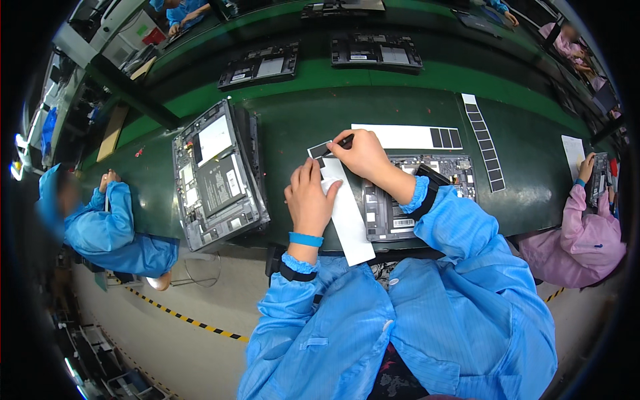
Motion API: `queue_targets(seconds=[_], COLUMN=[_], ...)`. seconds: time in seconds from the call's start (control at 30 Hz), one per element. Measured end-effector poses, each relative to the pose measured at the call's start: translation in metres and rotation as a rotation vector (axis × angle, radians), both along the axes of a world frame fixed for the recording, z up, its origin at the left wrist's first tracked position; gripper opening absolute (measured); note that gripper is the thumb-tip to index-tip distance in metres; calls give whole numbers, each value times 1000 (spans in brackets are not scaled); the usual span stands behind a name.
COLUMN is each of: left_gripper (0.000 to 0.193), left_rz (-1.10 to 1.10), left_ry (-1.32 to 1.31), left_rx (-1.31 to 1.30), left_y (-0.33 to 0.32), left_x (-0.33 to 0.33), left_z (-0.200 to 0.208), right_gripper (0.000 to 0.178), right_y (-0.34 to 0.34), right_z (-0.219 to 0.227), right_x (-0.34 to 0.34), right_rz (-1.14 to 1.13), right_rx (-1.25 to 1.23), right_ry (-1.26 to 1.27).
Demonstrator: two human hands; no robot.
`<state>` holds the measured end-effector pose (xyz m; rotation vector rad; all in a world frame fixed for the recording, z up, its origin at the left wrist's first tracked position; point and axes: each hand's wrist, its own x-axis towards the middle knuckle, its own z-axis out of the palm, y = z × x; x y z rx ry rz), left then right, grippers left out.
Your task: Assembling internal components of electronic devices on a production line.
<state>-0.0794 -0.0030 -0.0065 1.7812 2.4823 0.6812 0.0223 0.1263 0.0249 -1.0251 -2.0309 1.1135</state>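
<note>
My left hand point(309, 199) presses a white backing strip point(352, 230) against the table, its thumb on the strip and its fingers near the upper end. Black patches point(319, 151) show at that end, partly hidden by my hands. My right hand point(363, 155) pinches a slim black tool point(346, 141), its tip down by the black patches; its exact kind is hard to make out. Beneath my right forearm lies an opened laptop base point(389, 222) with bare circuit boards and a battery. Farther left, another opened laptop base point(212, 175) rests tilted on a stack.
A white sheet with black patches point(407, 137) lies beyond my right hand, and a second patch strip point(485, 147) is farther right. More laptop bases point(263, 65) stand along the far side point(377, 52). Co-workers sit at left point(110, 220) and right point(567, 233).
</note>
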Motion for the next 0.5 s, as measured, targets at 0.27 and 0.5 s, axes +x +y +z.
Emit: queue_targets(seconds=[0.27, 0.5], left_gripper=[64, 62], left_rz=[-11, -3], left_ry=[43, 77], left_rx=[-3, -21], left_y=[1, 2], left_x=[-3, 3], left_z=[-3, -1], right_gripper=[23, 19], right_y=[-3, 1], right_z=[-3, -10], right_x=[-3, 19], right_rz=[-12, 7], right_rx=[63, -247], right_ry=[-7, 469])
